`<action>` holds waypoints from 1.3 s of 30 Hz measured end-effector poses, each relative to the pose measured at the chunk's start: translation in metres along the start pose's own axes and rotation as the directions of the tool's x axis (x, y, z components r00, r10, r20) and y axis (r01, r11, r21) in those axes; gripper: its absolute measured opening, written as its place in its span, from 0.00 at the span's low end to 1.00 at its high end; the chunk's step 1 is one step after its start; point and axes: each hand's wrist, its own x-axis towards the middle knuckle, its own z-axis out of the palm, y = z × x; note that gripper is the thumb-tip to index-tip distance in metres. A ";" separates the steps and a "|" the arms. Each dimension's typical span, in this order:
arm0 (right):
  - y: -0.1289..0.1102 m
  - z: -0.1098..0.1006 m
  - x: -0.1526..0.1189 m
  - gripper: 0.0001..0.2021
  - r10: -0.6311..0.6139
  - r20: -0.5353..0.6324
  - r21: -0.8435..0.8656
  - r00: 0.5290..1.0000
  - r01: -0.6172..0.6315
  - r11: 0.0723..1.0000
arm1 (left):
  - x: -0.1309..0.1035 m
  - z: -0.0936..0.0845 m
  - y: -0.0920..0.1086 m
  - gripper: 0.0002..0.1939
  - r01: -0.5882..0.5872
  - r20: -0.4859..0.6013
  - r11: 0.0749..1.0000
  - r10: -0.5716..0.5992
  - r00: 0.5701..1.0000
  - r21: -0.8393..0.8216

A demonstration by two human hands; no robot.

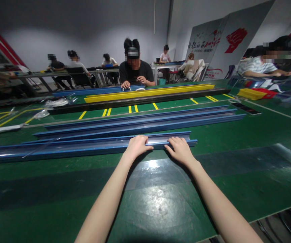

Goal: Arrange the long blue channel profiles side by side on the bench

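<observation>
A long blue plastic channel (pixel 84 147) lies across the green table, its right end just past my hands. My left hand (pixel 138 146) grips it, thumb on the near wall and fingers over into the trough. To the right, near the channel's end, my right hand (pixel 180 150) holds it in the same way. A shiny clear layer shows inside the trough. Closer to me, a long clear plastic strip (pixel 211 163) lies flat beneath my forearms. More blue channels (pixel 140 125) lie side by side just beyond the held one.
Across the green table (pixel 274 135) are a yellow channel (pixel 150 92) and a black channel (pixel 145 101). A co-worker (pixel 136 72) sits opposite, hands near a white ring. At right are a dark phone-like slab (pixel 246 108), a yellow tray (pixel 252 94) and another person (pixel 262 64).
</observation>
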 end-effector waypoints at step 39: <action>-0.001 0.003 0.001 0.10 0.000 -0.002 0.042 1.000 0.000 0.999 | 0.000 -0.004 0.001 0.17 0.013 0.004 0.999 -0.013 1.000 0.052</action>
